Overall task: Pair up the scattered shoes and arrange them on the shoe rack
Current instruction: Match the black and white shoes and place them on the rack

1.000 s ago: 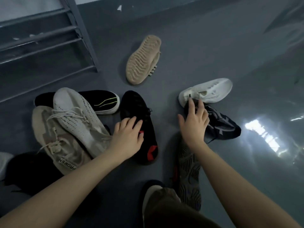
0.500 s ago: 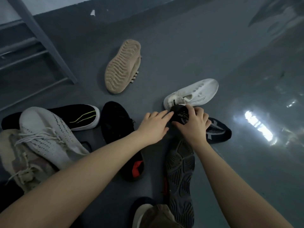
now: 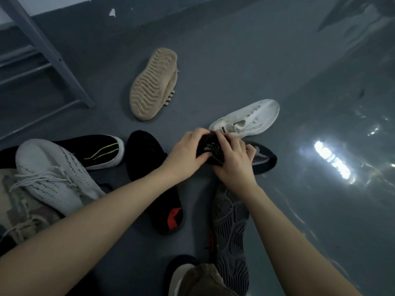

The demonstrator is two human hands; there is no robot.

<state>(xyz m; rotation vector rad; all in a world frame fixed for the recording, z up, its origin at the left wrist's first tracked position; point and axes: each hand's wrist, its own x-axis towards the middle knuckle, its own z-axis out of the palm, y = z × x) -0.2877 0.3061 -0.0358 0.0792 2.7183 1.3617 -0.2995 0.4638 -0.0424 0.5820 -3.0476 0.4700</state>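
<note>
Head camera, looking down at the floor: nearest is a dark shoe lying sole up, its grey tread facing the ceiling, with a black shoe with a red patch just to its left. Beyond them both hands meet on one black knit sneaker. The left hand has its fingers curled round the collar end, and the right hand pinches the same end from the other side, fingers bent over the fabric; the toe sticks out past the right hand, flat on the floor. Touching or nearly touching it beyond is a white shoe. Off to the left lie a pale grey laced sneaker and a black slip-on with a green line. Further off a tan shoe lies sole up, and the shoe rack stands at the far left.

I would say the step is lifting this knit sneaker to match it. The collar looks soft, so a firm hold is wise; lift it straight up so the white shoe is not dragged along, then look for its mate.
</note>
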